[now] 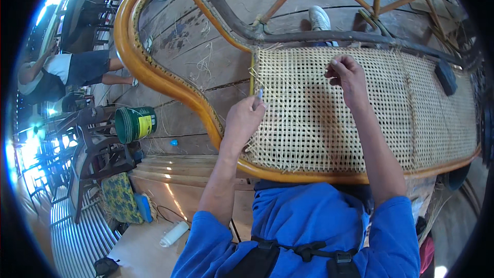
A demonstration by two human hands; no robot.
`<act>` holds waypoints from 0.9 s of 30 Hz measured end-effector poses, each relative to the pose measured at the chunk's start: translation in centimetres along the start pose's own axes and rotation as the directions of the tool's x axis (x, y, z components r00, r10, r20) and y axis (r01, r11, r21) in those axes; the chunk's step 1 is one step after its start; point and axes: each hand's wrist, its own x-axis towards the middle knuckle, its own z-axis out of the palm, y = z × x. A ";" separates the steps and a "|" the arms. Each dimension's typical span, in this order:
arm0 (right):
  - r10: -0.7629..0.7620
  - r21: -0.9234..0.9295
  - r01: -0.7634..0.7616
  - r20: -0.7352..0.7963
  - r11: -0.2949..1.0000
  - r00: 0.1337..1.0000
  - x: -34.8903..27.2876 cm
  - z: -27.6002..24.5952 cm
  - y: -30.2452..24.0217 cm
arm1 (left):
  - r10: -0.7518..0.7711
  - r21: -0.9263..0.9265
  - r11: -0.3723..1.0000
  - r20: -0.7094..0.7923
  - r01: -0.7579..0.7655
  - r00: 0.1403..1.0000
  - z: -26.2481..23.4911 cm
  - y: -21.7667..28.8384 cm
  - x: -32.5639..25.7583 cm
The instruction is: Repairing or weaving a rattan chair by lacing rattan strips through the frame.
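Two sleeves of our blue shirt [309, 206] lie at the bottom of the frame, and just above them the orange-brown cane rail [303, 175] runs across at our waist. Beyond it, the pale woven cane webbing [309, 144] spreads from the middle to the right of the frame, strand ends poking out along its left edge. Our left hand [246, 118] is at that edge, fingers curled closed around a slim greyish object [260, 94] whose tip shows above the thumb; we cannot tell what it is. Our right hand [347, 74], over the webbing's upper middle, is half curled with thumb and fingers close together; whether it pinches a strand we cannot tell. We judge the step in hand to be dressing that ragged left edge, and the next move calls for a firm hold on single ends without dragging the weave askew. Farther over, a dark block [445, 77] rests on the webbing at the right, a green bucket [126, 124] stands at the left, a white shoe [319, 18] shows at the top, and another person [85, 68] is at the upper left.
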 end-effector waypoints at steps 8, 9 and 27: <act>-0.048 -0.270 0.067 0.078 0.960 0.996 11.4 3.0 3.4 | -0.206 -0.061 0.977 -0.010 0.205 0.978 0.7 -2.4 7.6; -0.103 -0.365 0.135 0.105 0.921 0.989 12.5 3.0 4.3 | -0.224 -0.072 0.972 0.003 0.224 0.974 1.0 -2.7 8.2; -0.324 -0.789 0.329 0.175 0.518 0.930 12.8 3.6 7.4 | -0.301 -0.468 0.820 0.136 0.329 0.944 1.6 -3.9 7.7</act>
